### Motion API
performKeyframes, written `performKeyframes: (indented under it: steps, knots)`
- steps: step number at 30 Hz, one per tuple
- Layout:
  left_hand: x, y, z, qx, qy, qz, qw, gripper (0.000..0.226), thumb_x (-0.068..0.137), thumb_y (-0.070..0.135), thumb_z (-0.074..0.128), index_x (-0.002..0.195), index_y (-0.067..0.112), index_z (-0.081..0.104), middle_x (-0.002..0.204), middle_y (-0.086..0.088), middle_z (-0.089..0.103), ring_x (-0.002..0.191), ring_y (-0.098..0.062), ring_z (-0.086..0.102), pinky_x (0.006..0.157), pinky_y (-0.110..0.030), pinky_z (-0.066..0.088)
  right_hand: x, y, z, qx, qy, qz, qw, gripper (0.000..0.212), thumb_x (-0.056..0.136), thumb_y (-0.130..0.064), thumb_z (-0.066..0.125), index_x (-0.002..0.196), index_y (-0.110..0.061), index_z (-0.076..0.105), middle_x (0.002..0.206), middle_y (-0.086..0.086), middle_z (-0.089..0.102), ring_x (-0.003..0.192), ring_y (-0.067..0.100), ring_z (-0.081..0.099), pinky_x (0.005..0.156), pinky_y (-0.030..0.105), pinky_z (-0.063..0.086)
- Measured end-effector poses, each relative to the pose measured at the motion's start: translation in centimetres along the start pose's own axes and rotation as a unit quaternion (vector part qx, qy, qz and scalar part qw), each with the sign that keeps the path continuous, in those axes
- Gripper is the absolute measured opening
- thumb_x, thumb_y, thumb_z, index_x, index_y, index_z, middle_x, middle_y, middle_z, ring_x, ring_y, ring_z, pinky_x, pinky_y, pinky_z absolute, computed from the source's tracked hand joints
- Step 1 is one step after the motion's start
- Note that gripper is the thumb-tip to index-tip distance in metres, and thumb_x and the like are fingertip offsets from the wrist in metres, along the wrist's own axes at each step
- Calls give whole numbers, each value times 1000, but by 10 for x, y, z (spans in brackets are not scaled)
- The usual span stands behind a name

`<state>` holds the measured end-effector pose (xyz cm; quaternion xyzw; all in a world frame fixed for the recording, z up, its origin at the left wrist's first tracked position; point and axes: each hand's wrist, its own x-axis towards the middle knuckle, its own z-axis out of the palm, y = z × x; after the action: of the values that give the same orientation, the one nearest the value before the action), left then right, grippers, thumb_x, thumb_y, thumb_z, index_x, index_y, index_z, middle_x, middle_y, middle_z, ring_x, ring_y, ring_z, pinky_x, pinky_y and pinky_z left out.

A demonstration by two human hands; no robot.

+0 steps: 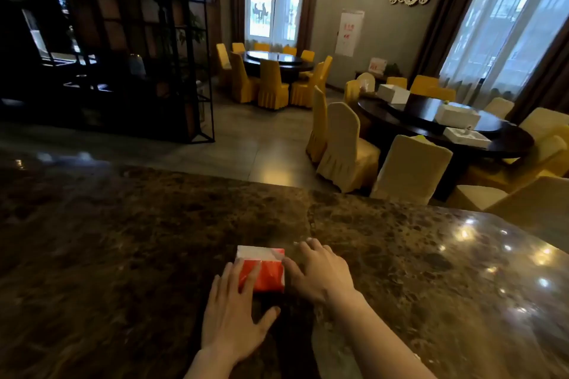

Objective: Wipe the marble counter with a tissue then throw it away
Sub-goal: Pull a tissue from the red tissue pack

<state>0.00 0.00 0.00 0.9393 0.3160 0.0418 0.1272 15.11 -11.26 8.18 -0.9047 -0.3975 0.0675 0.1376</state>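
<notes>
On the glossy mottled marble counter (123, 240), both hands flank a crinkly red-and-white tissue pack (264, 271).

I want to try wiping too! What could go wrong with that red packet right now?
The tissue pack lies on glossy marble counter, so it might slide when a tissue gets pulled. The left hand only rests fingers on it, and the right hand sits beside it, so several tissues could come out together.

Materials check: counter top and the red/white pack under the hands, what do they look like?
Counter: polished stone, probably marble; brown mottled veining, sharp light reflections on the right, a seam across the slab.
Tissue pack: likely thin glossy plastic film, red with a white band; sheen and wrinkles on the wrap. Contents not visible.
Left hand rests on the pack, right hand beside it, both flat.
</notes>
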Motion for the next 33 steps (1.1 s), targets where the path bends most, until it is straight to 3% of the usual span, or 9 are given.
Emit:
performKeyframes:
  steps: [4,7,10,13,16,21,23,28,33]
  knots:
    - [-1,-10,21,36,-3,25,999,102,80,88,27,152,38,-25,163,-5,-33,147,-24,-34,123,-46,-13,12,-17,19,11,15,-34,999,50,96,-53,56,140,-32,47,141,-3,53,125,21,51,96,41,50]
    - [1,-20,32,55,15,35,998,99,80,90,19,152,38,-25,162,-5,-36,145,-25,-39,121,-48,-14,22,-29,32,13,25,-55,998,55,91,-38,70,141,-34,48,140,-5,53,126,20,50,97,39,50]
    - [0,-19,43,49,20,40,998,98,80,90,15,158,36,-8,164,-4,-33,145,-25,-38,121,-49,-12,31,-36,43,6,49,-61,997,54,94,-29,68,144,-31,47,140,-4,54,127,20,49,99,37,50]
    - [-2,-20,47,44,9,39,998,98,79,89,6,157,35,-14,161,-2,-38,143,-24,-42,122,-49,-13,36,-43,53,1,62,-63,996,49,94,-29,67,141,-28,52,135,-2,57,123,21,52,98,37,51]
    - [-5,-22,43,43,1,39,998,95,78,89,1,152,34,-25,159,-4,-41,143,-25,-42,122,-51,-12,39,-49,60,-16,82,-80,993,20,95,-28,65,114,-25,70,111,-2,63,104,21,56,85,35,53]
    - [-7,-26,42,28,3,45,999,92,81,88,4,148,37,-32,155,-4,-46,142,-26,-43,122,-51,-13,45,-54,59,34,130,-73,988,9,97,-25,60,100,-27,69,101,-8,60,93,14,54,77,32,53]
    - [-8,-29,44,15,23,44,999,93,83,86,12,152,37,-26,161,-6,-37,147,-28,-34,121,-50,-9,50,-59,52,60,146,-74,985,11,97,-20,60,99,-27,68,99,-8,62,91,14,56,75,34,54]
    - [-6,-32,38,14,28,51,998,92,87,81,35,158,23,24,166,-14,19,152,-37,19,114,-52,16,66,-65,20,147,204,-39,967,6,96,-19,63,94,-23,66,89,-8,66,77,9,60,67,37,58]
    - [4,-42,46,15,44,37,998,92,85,87,20,159,34,5,169,-6,-13,153,-29,-18,122,-50,0,70,-61,-11,242,242,-25,939,6,98,-22,64,99,-23,69,87,-13,68,77,0,61,67,25,53]
